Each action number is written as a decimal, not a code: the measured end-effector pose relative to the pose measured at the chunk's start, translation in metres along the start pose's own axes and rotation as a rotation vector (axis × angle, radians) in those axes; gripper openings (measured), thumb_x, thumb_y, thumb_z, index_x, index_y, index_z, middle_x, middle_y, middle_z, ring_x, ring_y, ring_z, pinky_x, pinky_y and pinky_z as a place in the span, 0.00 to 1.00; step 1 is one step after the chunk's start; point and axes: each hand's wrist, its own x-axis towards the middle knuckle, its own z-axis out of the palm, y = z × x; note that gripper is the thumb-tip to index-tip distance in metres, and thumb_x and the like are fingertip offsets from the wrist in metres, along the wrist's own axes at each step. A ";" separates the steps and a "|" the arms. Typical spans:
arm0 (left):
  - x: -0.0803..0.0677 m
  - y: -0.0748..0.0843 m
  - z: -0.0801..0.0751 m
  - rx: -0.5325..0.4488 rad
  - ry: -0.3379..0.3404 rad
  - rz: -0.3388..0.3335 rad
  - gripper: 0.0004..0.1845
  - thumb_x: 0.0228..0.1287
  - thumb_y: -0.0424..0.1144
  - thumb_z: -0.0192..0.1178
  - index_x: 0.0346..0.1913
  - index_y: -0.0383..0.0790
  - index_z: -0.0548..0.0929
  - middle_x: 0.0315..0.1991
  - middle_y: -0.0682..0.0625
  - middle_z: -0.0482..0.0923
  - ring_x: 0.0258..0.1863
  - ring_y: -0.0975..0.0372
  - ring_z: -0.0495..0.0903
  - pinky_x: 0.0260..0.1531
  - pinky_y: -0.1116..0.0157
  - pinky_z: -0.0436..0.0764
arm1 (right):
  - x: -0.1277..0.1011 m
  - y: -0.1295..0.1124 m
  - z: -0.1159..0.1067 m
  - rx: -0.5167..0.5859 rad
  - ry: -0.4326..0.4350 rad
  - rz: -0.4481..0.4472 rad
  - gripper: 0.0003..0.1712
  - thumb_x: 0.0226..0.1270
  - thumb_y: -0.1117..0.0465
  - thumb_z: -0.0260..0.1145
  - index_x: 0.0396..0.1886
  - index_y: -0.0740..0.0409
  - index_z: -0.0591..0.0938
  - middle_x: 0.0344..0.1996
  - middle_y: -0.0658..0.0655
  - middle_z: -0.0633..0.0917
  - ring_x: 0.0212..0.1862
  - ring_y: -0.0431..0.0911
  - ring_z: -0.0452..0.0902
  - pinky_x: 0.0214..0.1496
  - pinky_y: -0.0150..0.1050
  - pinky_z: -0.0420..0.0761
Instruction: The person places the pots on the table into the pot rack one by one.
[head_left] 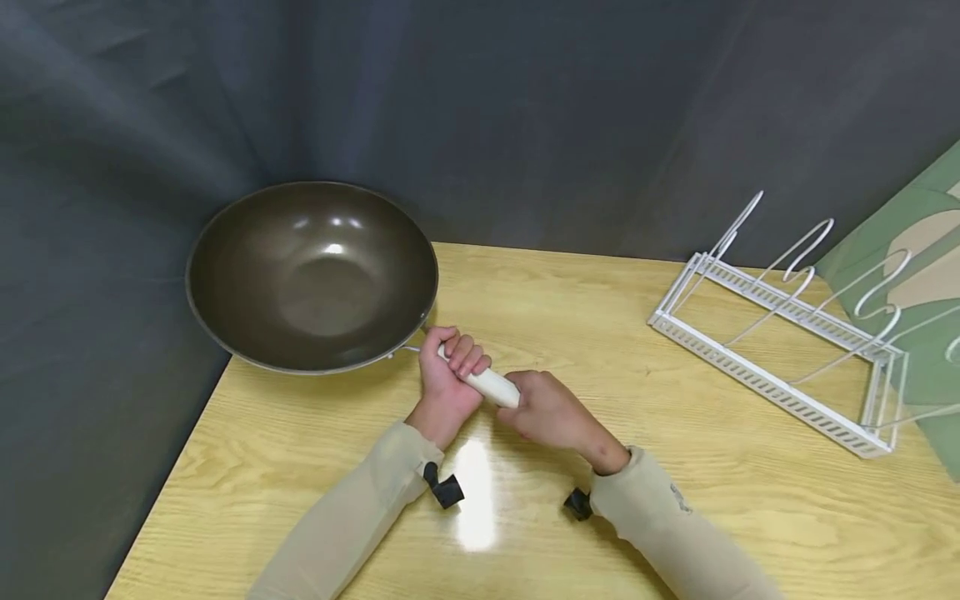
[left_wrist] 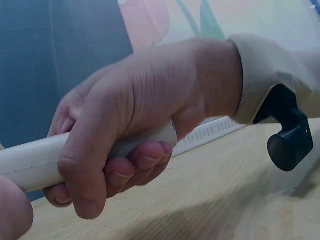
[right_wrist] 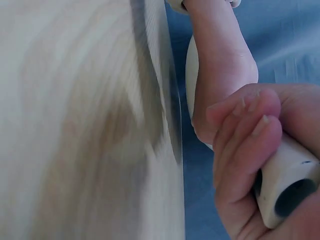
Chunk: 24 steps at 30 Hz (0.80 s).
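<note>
A person's two hands grip the pale handle (head_left: 491, 385) of a dark wok (head_left: 311, 275), which sits at the centre left of the head view with its bowl overhanging the far left corner of a wooden tabletop (head_left: 675, 467). The left hand (head_left: 446, 375) wraps the handle nearer the bowl, fingers curled round it; the right hand (head_left: 551, 410) curls round the handle's open end, just beside the left hand. At the right of the frame, well apart, a white wire rack (head_left: 780, 333) stands on the tabletop. Likely risk: with both holds far from the heavy bowl, the wok could tip or slide off the tabletop corner if either grip loosens.
</note>
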 end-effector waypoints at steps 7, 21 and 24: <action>-0.014 -0.002 0.011 0.054 -0.004 0.005 0.24 0.70 0.35 0.38 0.12 0.50 0.63 0.05 0.59 0.61 0.04 0.68 0.60 0.10 0.72 0.61 | -0.013 -0.002 0.005 0.007 0.052 -0.035 0.06 0.58 0.69 0.67 0.36 0.63 0.82 0.16 0.48 0.77 0.15 0.38 0.69 0.15 0.33 0.69; -0.024 -0.008 0.024 0.191 -0.149 -0.002 0.23 0.67 0.36 0.38 0.12 0.51 0.62 0.06 0.60 0.61 0.05 0.70 0.60 0.11 0.73 0.59 | -0.028 0.003 0.017 0.104 0.159 -0.093 0.05 0.57 0.71 0.66 0.35 0.63 0.81 0.17 0.47 0.78 0.15 0.39 0.73 0.14 0.35 0.73; -0.023 -0.008 0.024 0.217 -0.220 -0.009 0.23 0.68 0.36 0.36 0.12 0.51 0.61 0.06 0.61 0.60 0.06 0.70 0.60 0.12 0.73 0.58 | -0.029 0.004 0.020 0.174 0.188 -0.089 0.06 0.57 0.72 0.66 0.36 0.64 0.82 0.18 0.49 0.78 0.15 0.40 0.74 0.13 0.35 0.74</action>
